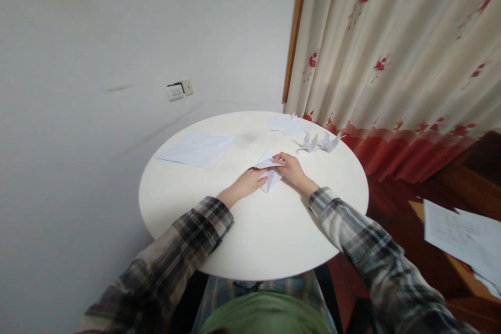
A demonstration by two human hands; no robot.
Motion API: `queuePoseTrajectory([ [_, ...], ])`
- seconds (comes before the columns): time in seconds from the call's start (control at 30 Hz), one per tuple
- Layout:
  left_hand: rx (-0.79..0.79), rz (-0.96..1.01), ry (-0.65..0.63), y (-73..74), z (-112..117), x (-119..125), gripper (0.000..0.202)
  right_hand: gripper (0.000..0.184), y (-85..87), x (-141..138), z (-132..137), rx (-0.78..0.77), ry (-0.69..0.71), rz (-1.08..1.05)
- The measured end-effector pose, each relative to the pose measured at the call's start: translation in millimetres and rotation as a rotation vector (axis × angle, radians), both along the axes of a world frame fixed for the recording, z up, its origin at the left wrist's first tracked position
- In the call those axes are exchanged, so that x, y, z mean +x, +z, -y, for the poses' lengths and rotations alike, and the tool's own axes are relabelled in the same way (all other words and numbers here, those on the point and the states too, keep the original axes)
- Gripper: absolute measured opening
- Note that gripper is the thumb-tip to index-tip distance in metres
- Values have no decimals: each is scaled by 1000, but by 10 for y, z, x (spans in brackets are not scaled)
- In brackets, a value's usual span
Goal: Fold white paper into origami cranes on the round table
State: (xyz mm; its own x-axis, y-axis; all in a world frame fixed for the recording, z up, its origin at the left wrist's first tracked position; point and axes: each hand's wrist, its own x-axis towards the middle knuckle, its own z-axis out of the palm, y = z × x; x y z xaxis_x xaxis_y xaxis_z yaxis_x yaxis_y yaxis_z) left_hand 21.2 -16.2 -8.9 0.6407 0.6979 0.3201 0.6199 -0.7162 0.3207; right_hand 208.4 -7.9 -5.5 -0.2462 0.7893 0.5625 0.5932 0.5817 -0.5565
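Note:
A sheet of white paper (273, 178), folded into a small diamond-like shape with a raised upper flap, lies on the round white table (258, 240) in front of me. My left hand (249, 183) grips its left side, fingers partly tucked under the flap. On the other side, my right hand (291, 168) pinches the right edge of that flap between thumb and fingers. Fingertips partly hide the inner folds. Two folded paper cranes (308, 142) stand close together beyond my right hand.
Flat white paper sheets (195, 148) lie at the table's left. Paper scraps (287, 124) sit at the far edge. Behind are a wall with a socket (174, 92) and a flowered curtain (376, 62). Written papers (462, 235) rest on a wooden surface to the right.

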Motion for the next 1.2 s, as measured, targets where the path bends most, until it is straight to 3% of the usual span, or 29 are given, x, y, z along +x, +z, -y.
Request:
queuePoseTrajectory([
  [0.17,26,-8,65,35,-12,-28,46,7,5,2,-2,35,6,-28],
  [0.37,-20,-18,228,75,-55,-128,38,21,18,0,2,4,-1,-76],
  [0.6,-72,-9,322,118,-59,-164,37,20,23,-11,13,-31,16,-32],
  [0.97,-29,-42,277,118,-70,-152,43,32,87,-16,65,-82,28,28],
  [1.2,4,-41,225,88,-82,-165,45,27,116,-29,96,8,61,26],
])
